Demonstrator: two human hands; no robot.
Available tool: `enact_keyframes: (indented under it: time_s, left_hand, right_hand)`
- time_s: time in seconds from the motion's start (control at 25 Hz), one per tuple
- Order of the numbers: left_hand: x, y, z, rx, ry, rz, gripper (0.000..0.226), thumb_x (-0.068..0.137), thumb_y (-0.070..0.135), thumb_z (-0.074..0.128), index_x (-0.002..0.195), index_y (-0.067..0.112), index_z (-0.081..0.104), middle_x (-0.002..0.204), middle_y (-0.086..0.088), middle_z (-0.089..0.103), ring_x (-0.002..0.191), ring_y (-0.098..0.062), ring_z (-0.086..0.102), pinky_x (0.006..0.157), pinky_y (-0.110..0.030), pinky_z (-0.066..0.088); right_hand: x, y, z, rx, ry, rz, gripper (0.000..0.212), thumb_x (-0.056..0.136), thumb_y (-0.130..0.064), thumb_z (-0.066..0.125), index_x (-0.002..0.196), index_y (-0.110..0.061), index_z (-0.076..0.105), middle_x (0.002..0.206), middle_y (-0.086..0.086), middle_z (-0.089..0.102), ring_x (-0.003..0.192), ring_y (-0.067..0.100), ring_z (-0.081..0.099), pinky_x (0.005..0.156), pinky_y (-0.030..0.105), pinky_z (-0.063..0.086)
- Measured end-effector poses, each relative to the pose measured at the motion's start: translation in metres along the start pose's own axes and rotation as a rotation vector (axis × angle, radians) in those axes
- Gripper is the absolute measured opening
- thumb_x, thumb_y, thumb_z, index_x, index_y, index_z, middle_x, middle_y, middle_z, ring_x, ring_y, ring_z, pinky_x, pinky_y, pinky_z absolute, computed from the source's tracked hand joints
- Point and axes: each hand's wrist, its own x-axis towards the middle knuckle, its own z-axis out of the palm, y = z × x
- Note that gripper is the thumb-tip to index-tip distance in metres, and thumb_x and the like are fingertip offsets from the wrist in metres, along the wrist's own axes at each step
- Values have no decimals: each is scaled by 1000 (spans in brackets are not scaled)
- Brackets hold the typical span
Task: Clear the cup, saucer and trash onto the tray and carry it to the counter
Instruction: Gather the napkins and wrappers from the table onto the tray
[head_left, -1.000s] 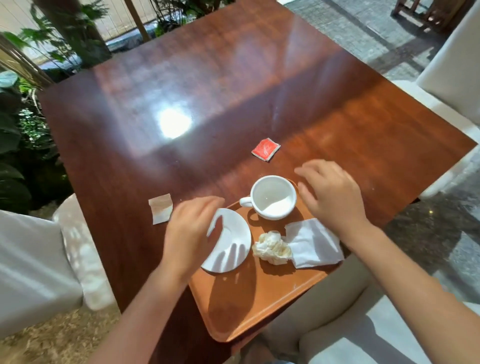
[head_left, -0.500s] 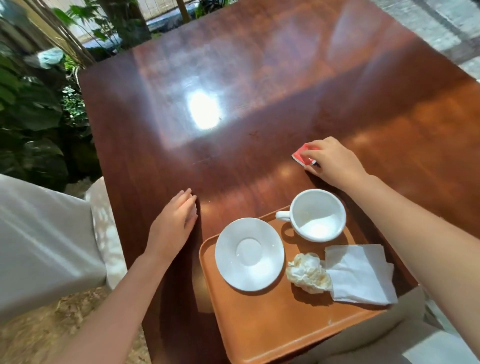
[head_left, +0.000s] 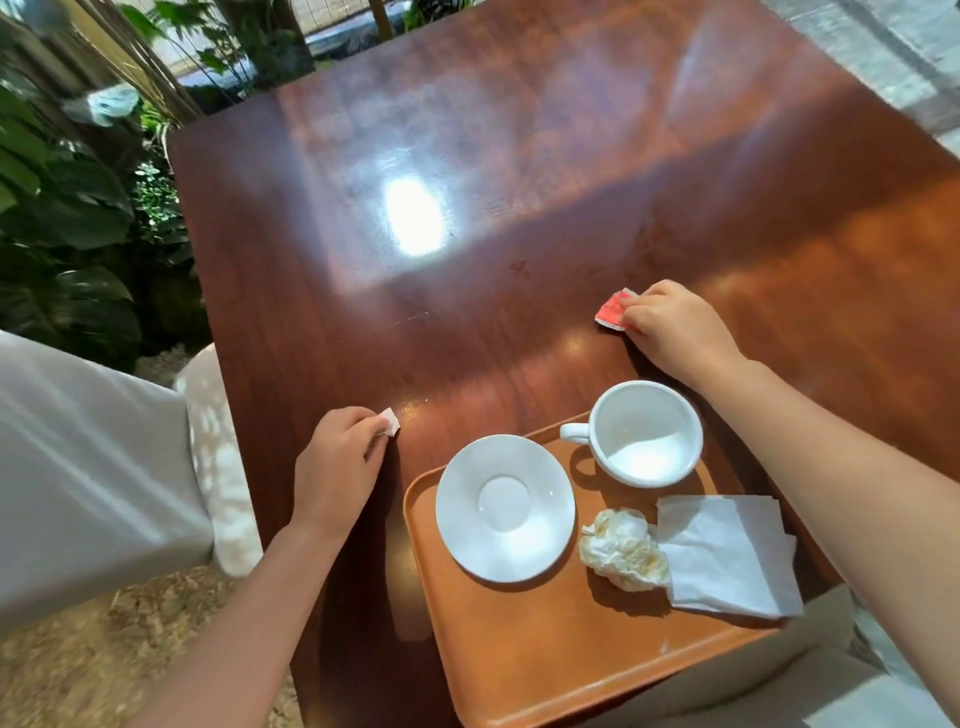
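An orange tray (head_left: 545, 660) lies at the near edge of the dark wooden table (head_left: 519, 156). On it sit a white saucer (head_left: 505, 506), an empty white cup (head_left: 647, 432), a crumpled stained napkin (head_left: 623, 556) and a flat white napkin (head_left: 727, 553). My left hand (head_left: 337, 462) is left of the tray, fingers closed on a small pale paper scrap (head_left: 389, 421) that pokes out at the fingertips. Beyond the cup, my right hand (head_left: 675, 327) pinches a red sachet (head_left: 613, 309) on the table top.
A white cushioned chair (head_left: 93, 467) stands at the left beside the table, with green plants (head_left: 67, 208) behind it. Paved floor (head_left: 893, 57) shows at the far right. The tray overhangs the table's near edge toward my lap.
My left hand has closed on the pale scrap that lay left of the tray. My right hand, reaching the red sachet half a second ago, now grips it. The view shifted.
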Motion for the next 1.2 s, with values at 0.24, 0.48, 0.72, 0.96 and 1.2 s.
enact_keyframes:
  time_s: [0.24,0.48,0.72,0.96,1.2]
  left_hand:
    - [10,3,-4,-32,-25,-29,16,82,3,68,98,0,70,94,-15,70,87,-26,65,77,-26,49]
    - [-5,46,-36,-280,201,153,11,78,5,73,88,1,71,86,-11,71,79,-16,64,74,-13,47]
    - [-94,88,-31,-521,110,352,12,77,0,72,88,6,72,87,-4,69,84,-13,61,80,-19,47]
    - [-154,81,11,-414,-129,387,16,82,11,69,98,10,70,94,-4,66,86,-13,61,72,-19,53]
    - [-170,84,32,-344,-127,312,15,81,8,69,93,14,61,94,-3,65,85,-15,60,65,-24,56]
  right_hand:
    - [-5,6,5,50,62,2,17,88,-7,56,94,1,69,102,22,66,102,35,57,78,44,54]
    - [-38,-5,-48,78,555,-171,10,86,-7,63,89,-2,72,89,17,75,83,36,66,73,40,55]
    - [-184,-98,-48,158,567,-362,19,87,-4,61,102,-9,71,113,6,70,106,26,64,96,36,49]
    - [-254,-144,16,34,298,-417,13,82,-5,63,87,-9,75,100,5,76,91,23,70,67,34,60]
    - [-261,-137,39,-23,181,-379,11,69,-4,76,78,-7,71,99,10,75,88,27,70,58,32,58]
